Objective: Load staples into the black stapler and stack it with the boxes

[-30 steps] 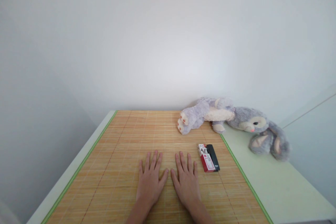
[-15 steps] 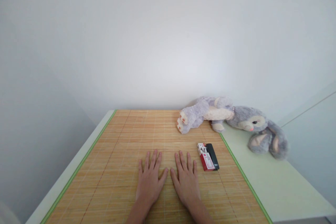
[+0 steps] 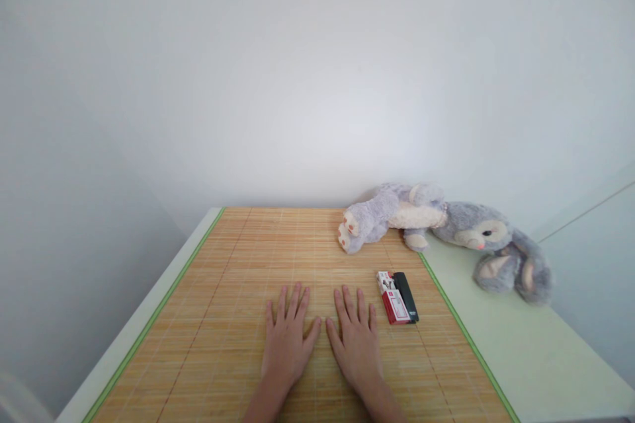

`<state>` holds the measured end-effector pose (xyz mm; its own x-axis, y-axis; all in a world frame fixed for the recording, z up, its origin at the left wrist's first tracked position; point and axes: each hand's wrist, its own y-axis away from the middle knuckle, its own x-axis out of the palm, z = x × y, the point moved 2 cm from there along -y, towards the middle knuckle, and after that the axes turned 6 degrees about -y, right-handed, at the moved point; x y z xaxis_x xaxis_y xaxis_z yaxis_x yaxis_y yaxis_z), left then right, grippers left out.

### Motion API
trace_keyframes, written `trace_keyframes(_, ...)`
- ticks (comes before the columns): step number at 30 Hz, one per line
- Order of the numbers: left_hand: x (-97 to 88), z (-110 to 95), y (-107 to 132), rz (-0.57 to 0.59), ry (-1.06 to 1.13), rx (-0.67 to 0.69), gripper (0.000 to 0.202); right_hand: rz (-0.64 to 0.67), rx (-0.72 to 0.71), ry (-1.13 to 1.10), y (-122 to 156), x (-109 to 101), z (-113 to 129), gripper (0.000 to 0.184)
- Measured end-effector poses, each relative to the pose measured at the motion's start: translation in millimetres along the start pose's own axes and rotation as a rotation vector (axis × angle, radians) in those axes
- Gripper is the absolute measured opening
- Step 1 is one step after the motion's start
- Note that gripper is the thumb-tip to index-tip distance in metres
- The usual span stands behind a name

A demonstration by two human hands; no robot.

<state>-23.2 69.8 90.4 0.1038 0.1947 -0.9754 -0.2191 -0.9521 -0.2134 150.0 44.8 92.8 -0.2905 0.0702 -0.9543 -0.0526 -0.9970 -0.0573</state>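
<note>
My left hand (image 3: 288, 337) lies flat on the bamboo mat (image 3: 223, 317), palm down, fingers stretched out and holding nothing. Beside it, thumbs almost touching, my right hand (image 3: 357, 340) rests the same way, open and empty. Just right of my right hand's fingers lies a small red and white box (image 3: 391, 297) with a black lighter-like bar (image 3: 407, 296) along its right side. Neither hand touches them.
A grey and cream plush rabbit (image 3: 446, 228) lies on its side at the back right, half on the mat, half on the pale green table surface (image 3: 520, 350). White walls close the table in behind and on both sides.
The hands stay flat and still on the mat. Only the view has shifted slightly.
</note>
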Motion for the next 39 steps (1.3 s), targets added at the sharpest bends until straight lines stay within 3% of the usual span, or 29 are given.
trace_keyframes(39, -1.4, -0.9, 0.2, 0.020, 0.021, -0.020, 0.067, 0.003, 0.006, 0.013, 0.9, -1.3, 1.4, 0.066)
